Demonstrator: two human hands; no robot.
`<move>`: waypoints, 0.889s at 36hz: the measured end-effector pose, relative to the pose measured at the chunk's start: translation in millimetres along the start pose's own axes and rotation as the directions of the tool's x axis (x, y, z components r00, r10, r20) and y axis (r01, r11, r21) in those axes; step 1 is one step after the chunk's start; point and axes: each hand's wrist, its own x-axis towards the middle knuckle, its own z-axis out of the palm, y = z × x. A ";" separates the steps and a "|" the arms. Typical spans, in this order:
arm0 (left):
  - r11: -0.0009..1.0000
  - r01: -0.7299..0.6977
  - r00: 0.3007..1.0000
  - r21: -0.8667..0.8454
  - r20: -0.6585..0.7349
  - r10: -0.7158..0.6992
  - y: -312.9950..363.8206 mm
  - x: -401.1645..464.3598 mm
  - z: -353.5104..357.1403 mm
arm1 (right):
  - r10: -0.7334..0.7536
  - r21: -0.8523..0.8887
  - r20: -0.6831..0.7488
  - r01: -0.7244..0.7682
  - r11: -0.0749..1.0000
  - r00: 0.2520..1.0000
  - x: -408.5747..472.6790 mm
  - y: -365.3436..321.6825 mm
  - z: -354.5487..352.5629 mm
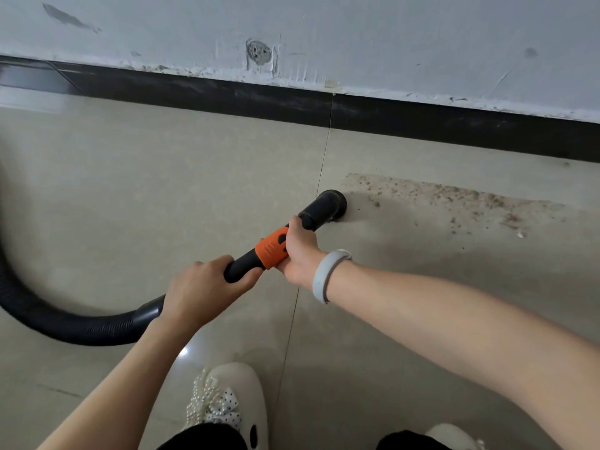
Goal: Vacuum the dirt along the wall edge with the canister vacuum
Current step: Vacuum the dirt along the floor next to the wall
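Both hands on the wand [308,225]. Left hand [203,287] curled round the black grip where the hose [65,323] joins; right hand [300,251] wrapped over the orange collar [271,251], its fingers hidden underneath. Nozzle [334,204] sits on the floor [162,177] at the left end of the dirt [454,199] band, which lies near the baseboard [422,121] but apart from it. Hose leaves frame left; canister not visible. Shoes [233,401] cut off below.
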 end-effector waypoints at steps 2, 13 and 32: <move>0.999 0.014 1.000 -0.045 -0.012 -0.015 7.8 7.7 1.8 | -0.031 -0.040 -0.020 0.031 0.999 0.999 1.5 -11.6 1.3; 0.986 0.002 1.000 -0.168 -0.003 -0.003 44.5 41.2 2.2 | -0.073 0.077 -0.056 0.077 0.994 0.996 -4.4 -56.0 -10.7; 0.994 0.057 0.998 -0.098 -0.029 -0.060 -44.3 -30.4 4.8 | 0.047 -0.068 0.113 -0.039 0.997 0.992 -22.1 33.5 25.8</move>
